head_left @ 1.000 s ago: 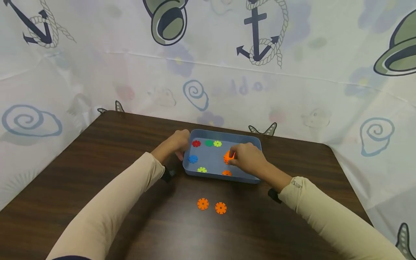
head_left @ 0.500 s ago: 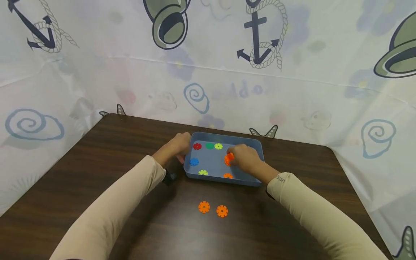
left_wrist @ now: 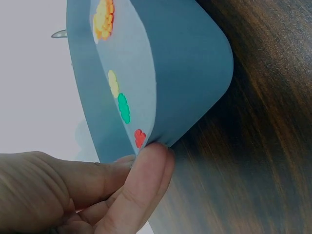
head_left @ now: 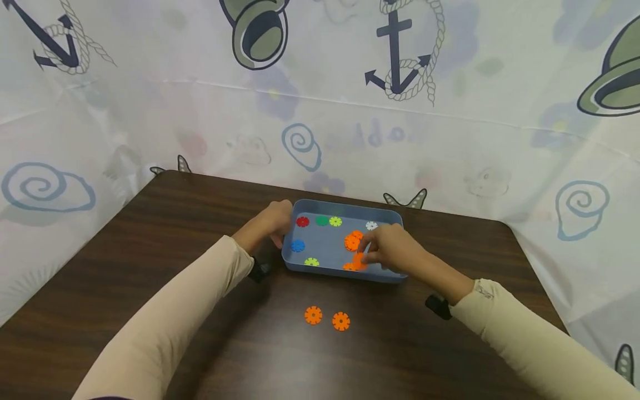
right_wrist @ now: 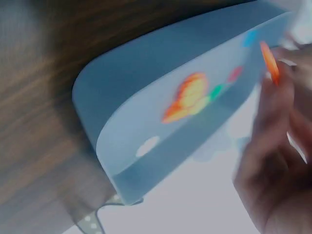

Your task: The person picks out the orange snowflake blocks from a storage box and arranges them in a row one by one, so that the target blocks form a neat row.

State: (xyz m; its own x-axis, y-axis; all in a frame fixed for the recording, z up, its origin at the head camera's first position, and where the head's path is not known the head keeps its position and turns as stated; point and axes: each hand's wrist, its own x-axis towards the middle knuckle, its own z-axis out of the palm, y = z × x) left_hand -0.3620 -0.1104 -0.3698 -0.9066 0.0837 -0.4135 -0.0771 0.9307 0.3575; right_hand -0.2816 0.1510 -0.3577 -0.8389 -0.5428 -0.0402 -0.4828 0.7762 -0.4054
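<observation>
A blue-grey tray (head_left: 330,244) holds flat notched plastic discs. My left hand (head_left: 274,222) pinches the tray's left rim between thumb and fingers, as the left wrist view also shows. Over the tray's right half, my right hand (head_left: 395,247) pinches an orange disc (right_wrist: 270,63) by thumb and fingertips, just above the floor. Beside those fingers lies a small pile of orange discs (head_left: 352,242). Another orange disc (head_left: 348,267) lies by the near wall, partly hidden. A white disc (head_left: 371,225) is behind the right hand. The right wrist view is blurred.
Elsewhere in the tray are red (head_left: 302,221), green (head_left: 322,220), blue (head_left: 298,245) and two yellow-green discs (head_left: 335,221). Two orange discs (head_left: 313,315) lie on the dark wooden table (head_left: 240,344) before the tray. A patterned white cloth (head_left: 225,122) hangs behind.
My right hand has lifted an orange disc off the pile and moved it toward the tray's near wall. The white disc has come into sight. My left hand stays at the rim.
</observation>
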